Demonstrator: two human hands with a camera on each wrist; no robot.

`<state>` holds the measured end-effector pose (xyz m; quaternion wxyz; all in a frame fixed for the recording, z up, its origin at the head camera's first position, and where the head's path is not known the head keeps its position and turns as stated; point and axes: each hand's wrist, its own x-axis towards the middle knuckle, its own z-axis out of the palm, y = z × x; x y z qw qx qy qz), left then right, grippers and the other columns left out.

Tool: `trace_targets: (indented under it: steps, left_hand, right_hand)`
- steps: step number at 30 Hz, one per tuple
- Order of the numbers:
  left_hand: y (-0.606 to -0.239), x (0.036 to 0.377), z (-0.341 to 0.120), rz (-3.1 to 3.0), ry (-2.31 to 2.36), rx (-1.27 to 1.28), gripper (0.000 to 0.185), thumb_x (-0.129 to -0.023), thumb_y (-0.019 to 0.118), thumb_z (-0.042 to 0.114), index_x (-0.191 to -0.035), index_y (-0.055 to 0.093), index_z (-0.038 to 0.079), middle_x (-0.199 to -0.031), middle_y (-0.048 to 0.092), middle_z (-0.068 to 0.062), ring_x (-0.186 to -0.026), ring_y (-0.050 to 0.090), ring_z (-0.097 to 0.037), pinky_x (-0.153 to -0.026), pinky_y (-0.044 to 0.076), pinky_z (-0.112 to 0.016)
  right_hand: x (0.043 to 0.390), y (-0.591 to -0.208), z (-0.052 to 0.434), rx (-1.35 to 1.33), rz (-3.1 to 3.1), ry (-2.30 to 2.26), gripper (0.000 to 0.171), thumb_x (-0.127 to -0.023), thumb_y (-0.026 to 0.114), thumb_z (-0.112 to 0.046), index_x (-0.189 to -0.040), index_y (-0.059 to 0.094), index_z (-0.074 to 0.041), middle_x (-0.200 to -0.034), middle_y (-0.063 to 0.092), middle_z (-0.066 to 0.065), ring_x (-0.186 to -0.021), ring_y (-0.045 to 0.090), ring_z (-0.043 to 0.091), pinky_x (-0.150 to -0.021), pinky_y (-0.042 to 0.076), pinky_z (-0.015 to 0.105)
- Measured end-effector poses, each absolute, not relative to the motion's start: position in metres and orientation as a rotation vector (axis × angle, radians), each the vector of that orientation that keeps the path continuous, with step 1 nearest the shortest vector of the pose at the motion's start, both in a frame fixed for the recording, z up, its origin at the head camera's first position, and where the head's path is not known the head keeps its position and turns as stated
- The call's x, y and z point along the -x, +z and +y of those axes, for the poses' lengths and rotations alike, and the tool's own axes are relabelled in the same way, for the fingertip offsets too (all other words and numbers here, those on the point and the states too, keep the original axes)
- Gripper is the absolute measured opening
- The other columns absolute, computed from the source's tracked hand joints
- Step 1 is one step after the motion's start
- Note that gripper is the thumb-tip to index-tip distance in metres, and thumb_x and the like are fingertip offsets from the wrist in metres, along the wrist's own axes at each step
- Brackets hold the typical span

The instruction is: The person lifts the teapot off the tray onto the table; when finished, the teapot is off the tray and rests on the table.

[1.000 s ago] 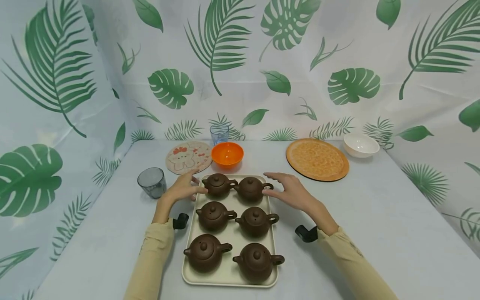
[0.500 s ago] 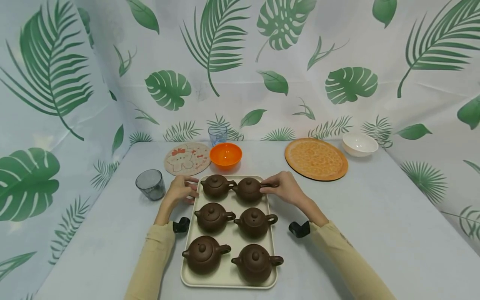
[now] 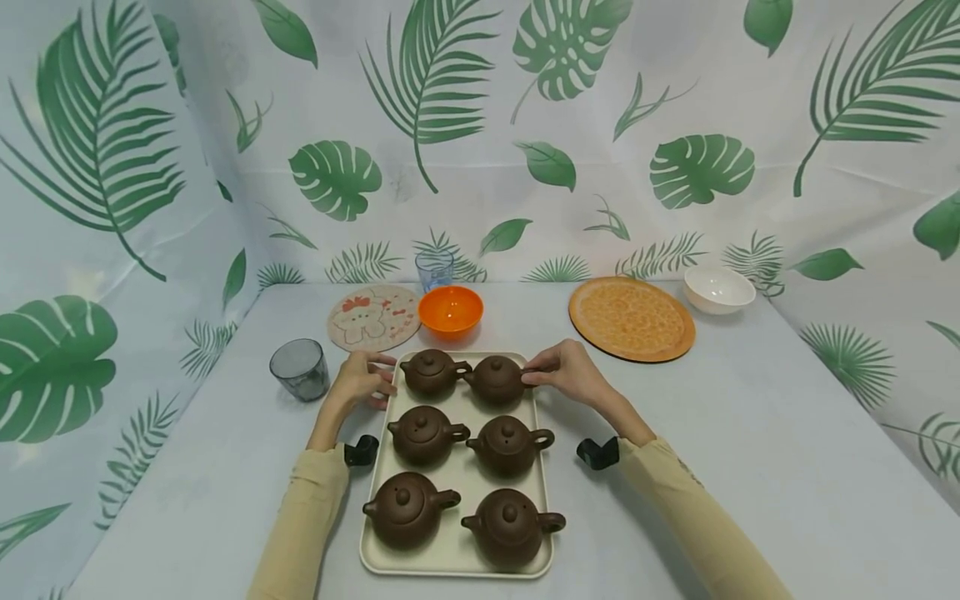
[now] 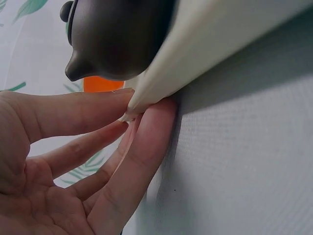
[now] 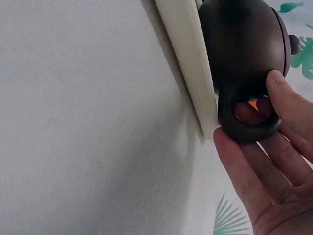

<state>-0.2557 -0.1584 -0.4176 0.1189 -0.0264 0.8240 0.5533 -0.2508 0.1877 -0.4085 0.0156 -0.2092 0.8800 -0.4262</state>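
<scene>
Basically, cream tray (image 3: 457, 562) lies on the grey tabletop (image 3: 750, 467), holding six brown teapots in three rows of two. Left hand (image 3: 362, 381) sits at the tray's far left corner; in the left wrist view its fingers (image 4: 142, 147) are nearly straight and pressed against the tray's rim (image 4: 195, 58), thumb on top of the corner, other fingers under and beside it, so it pinches the rim lightly. Far-left teapot (image 3: 429, 372) is just beside that hand, its spout showing above the rim in the left wrist view (image 4: 115, 39); hand does not touch it.

Right hand (image 3: 568, 375) is at the tray's far right corner, on the far-right teapot (image 3: 495, 380). Right wrist view: fingers (image 5: 286, 105) curl around the looped handle (image 5: 244, 128), one fingertip visible through the loop, thumb below the handle near the tray's rim (image 5: 188, 63). So right fingers are grasping the handle. That teapot sits on the tray, upright, touching nothing but the hand as far as I can tell.

Middle row teapots (image 3: 423, 433) and (image 3: 506, 443), near row (image 3: 405, 508) and (image 3: 510, 525), all upright, lids on.

Behind the tray: orange bowl (image 3: 450, 310), round cartoon coaster (image 3: 373, 317) left of it, clear blue glass (image 3: 435, 268) behind. Dark grey glass (image 3: 300, 368) near the left hand, apart. Orange round mat (image 3: 632, 319) and white bowl (image 3: 718, 288) far right. Leaf-print cloth (image 3: 480, 142) as backdrop. Beige sleeves (image 3: 300, 533) on both arms.
</scene>
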Motion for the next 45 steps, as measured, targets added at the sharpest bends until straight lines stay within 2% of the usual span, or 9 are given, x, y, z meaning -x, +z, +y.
trace_targets:
  steps: [10,18,24,29,33,39,45]
  left_hand:
    - [-0.419,0.255,-0.158,2.413,1.602,0.083,0.053,-0.074,0.068,-0.014,-0.125,0.057,-0.007,-0.096,0.062,-0.020,-0.067,0.063,-0.018,-0.055,0.060,-0.032]
    - [-0.419,0.254,-0.156,2.430,1.607,0.080,0.052,-0.073,0.068,-0.015,-0.124,0.058,-0.007,-0.095,0.062,-0.020,-0.065,0.062,-0.018,-0.054,0.059,-0.031]
    - [-0.417,0.254,-0.155,2.423,1.611,0.066,0.052,-0.074,0.068,-0.015,-0.124,0.057,-0.008,-0.094,0.062,-0.020,-0.066,0.062,-0.018,-0.054,0.060,-0.032]
    - [-0.416,0.255,-0.155,2.423,1.600,0.078,0.053,-0.074,0.068,-0.015,-0.125,0.057,-0.007,-0.095,0.062,-0.020,-0.066,0.062,-0.018,-0.054,0.060,-0.032]
    - [-0.416,0.255,-0.155,2.429,1.585,0.086,0.053,-0.074,0.068,-0.015,-0.125,0.056,-0.007,-0.096,0.062,-0.021,-0.067,0.063,-0.018,-0.055,0.060,-0.033]
    - [-0.416,0.254,-0.156,2.448,1.571,0.089,0.053,-0.074,0.069,-0.015,-0.125,0.057,-0.007,-0.096,0.062,-0.021,-0.068,0.064,-0.020,-0.055,0.060,-0.034]
    - [-0.415,0.252,-0.154,2.450,1.562,0.105,0.053,-0.074,0.069,-0.014,-0.125,0.057,-0.006,-0.096,0.062,-0.020,-0.068,0.064,-0.019,-0.055,0.060,-0.034]
  right_hand:
    - [0.251,-0.411,0.188,0.619,2.719,-1.372,0.017,-0.080,0.077,-0.013,-0.091,0.077,0.000,-0.083,0.074,0.010,-0.074,0.071,0.016,-0.076,0.059,0.037]
    - [0.251,-0.403,0.205,0.618,2.615,-1.501,0.017,-0.081,0.076,-0.011,-0.093,0.076,0.002,-0.085,0.073,0.015,-0.077,0.072,0.022,-0.072,0.057,0.026]
    - [0.248,-0.389,0.250,0.559,2.578,-1.508,0.023,-0.083,0.074,-0.013,-0.100,0.075,0.003,-0.089,0.074,0.013,-0.082,0.070,0.015,-0.077,0.054,0.024]
    - [0.238,-0.383,0.301,0.452,2.678,-1.464,0.027,-0.084,0.073,-0.015,-0.102,0.073,0.006,-0.090,0.074,0.010,-0.081,0.069,0.008,-0.075,0.055,0.021]
    - [0.230,-0.384,0.341,0.454,2.757,-1.433,0.026,-0.084,0.073,-0.011,-0.101,0.072,0.009,-0.088,0.074,0.008,-0.079,0.069,0.007,-0.072,0.055,0.018]
    - [0.222,-0.383,0.390,0.387,2.846,-1.343,0.027,-0.084,0.073,-0.011,-0.100,0.071,0.011,-0.084,0.074,-0.004,-0.078,0.068,0.004,-0.070,0.053,0.014]
    - [0.217,-0.386,0.415,0.296,2.848,-1.312,0.029,-0.085,0.072,-0.013,-0.102,0.070,0.011,-0.085,0.074,-0.002,-0.080,0.068,0.004,-0.072,0.048,0.009]
